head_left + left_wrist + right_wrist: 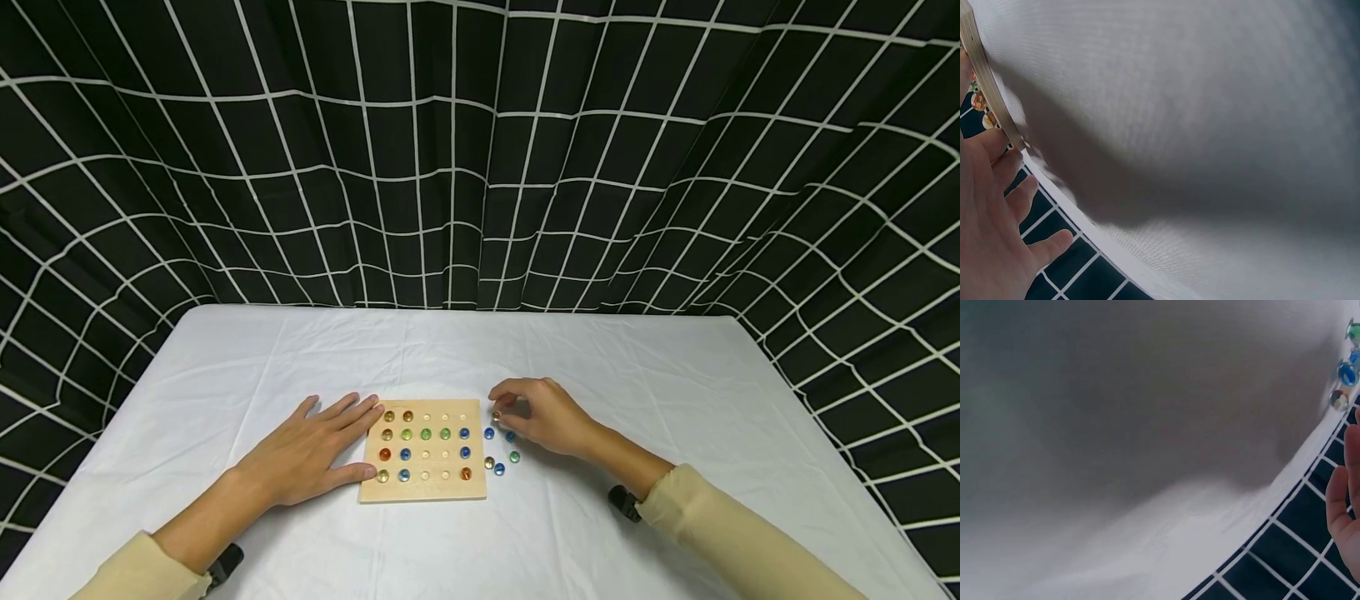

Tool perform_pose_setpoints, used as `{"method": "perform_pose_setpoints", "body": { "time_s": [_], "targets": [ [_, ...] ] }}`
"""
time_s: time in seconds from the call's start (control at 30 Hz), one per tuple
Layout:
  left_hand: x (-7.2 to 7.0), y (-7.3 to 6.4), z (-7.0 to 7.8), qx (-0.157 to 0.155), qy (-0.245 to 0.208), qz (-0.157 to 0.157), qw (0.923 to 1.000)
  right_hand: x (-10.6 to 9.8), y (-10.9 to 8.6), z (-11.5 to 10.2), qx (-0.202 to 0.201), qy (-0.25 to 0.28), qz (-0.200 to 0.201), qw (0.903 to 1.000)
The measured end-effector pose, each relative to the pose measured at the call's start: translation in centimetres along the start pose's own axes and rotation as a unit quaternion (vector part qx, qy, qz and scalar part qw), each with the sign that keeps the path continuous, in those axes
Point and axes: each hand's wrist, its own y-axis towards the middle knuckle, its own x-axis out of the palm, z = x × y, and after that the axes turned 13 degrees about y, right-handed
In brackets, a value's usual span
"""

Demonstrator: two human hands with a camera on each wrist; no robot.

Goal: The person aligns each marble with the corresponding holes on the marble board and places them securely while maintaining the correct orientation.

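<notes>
A square light-wood board [454, 487] with rows of small hollows lies on the table; amber, green, blue and orange glass marbles sit in many of them. My left hand [307, 457] lies spread at its left side, fingertips at the upper left corner and thumb at the lower left edge. Right of the board, my right hand [551, 417] has thumb and forefinger round a clear brownish marble [497, 416]. Loose marbles lie below and beside that hand, among them a green one [514, 457], a blue one [499, 470] and an amber one [489, 462].
A white cloth [600, 533] covers the table, with a few creases. Black curtains with a white grid [480, 167] rise behind and on both sides. Dark devices [624, 503] are strapped at both wrists, by the beige sleeves.
</notes>
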Motion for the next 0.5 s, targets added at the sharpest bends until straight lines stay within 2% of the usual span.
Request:
{"method": "perform_pose_setpoints", "body": {
  "time_s": [0.5],
  "targets": [
    [0.1, 0.0, 0.0, -0.001, 0.002, -0.004, 1.0, 1.5, 2.2, -0.9, -0.013, 0.003, -0.024, 0.9996]
  ]
}}
